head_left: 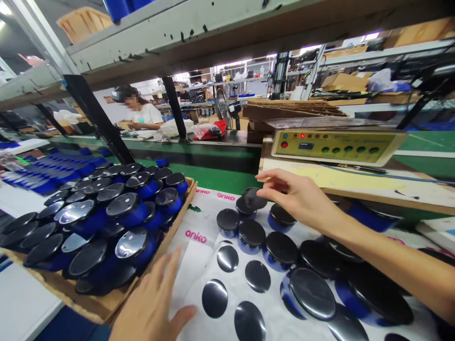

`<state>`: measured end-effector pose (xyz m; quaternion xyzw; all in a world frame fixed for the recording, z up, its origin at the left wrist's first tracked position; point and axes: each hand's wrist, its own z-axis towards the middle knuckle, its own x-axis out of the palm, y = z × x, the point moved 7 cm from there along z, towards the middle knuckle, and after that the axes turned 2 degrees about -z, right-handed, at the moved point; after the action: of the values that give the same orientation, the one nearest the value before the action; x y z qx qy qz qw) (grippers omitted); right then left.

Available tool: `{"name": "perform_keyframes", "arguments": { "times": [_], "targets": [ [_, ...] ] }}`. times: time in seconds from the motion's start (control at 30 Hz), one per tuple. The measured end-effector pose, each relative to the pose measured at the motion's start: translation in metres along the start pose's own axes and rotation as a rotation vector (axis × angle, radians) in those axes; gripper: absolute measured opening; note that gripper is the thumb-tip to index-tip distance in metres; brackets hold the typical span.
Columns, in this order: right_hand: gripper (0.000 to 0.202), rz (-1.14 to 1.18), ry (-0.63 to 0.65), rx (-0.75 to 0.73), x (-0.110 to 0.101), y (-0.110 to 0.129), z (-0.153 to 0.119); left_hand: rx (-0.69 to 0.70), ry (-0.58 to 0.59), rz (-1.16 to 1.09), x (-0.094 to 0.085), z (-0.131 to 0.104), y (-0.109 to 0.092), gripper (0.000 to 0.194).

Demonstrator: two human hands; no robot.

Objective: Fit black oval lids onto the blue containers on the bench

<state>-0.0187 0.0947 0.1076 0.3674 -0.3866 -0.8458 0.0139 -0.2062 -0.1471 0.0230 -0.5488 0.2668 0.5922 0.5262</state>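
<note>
My right hand (289,194) reaches over the far rows of blue round parts, thumb and fingers curled in a pinch. At its thumb tip is a thin black disc (254,198), slightly blurred, tilted above a black-topped blue part (245,211). My left hand (152,296) is near the carton's right edge, fingers spread and holding nothing, smeared by motion. Between the hands, several loose black discs (258,276) lie flat on a white sheet. Several blue parts with glossy black tops (280,248) stand to their right, partly hidden by my right forearm.
A cardboard tray (181,208) piled with black-topped blue parts stands at left. Behind my right hand, a control box (330,144) with buttons sits on a wooden board. A shelf beam (199,35) crosses overhead. Another person (144,113) sits beyond the green bench.
</note>
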Motion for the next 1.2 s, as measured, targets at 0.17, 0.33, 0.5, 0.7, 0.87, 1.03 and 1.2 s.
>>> {"name": "perform_keyframes", "arguments": {
  "times": [0.17,0.33,0.5,0.7,0.87,1.03,1.2],
  "targets": [
    [0.019,-0.014,0.123,0.050,0.026,0.000,0.006,0.039,0.026,-0.269,0.040,0.094,-0.049,0.073],
    [0.021,-0.010,0.197,0.145,0.029,-0.012,0.000,0.049,0.084,-0.561,0.047,0.118,-0.064,0.047],
    [0.028,0.272,0.275,0.282,0.025,-0.006,-0.027,-0.250,-0.009,-0.713,0.031,0.050,-0.058,0.064],
    [0.034,0.449,0.471,0.406,0.060,0.002,-0.082,-0.368,0.021,-0.805,0.082,-0.013,-0.085,0.064],
    [0.030,0.481,0.537,0.438,0.083,-0.006,-0.104,-0.351,-0.023,-0.868,0.093,-0.018,-0.084,0.067],
    [0.031,0.421,0.552,0.401,0.084,-0.005,-0.101,-0.296,-0.010,-0.853,0.086,-0.017,-0.085,0.065],
    [0.029,0.373,0.562,0.393,0.083,-0.004,-0.101,-0.216,-0.034,-0.836,0.084,-0.015,-0.089,0.063]
  ]
}}
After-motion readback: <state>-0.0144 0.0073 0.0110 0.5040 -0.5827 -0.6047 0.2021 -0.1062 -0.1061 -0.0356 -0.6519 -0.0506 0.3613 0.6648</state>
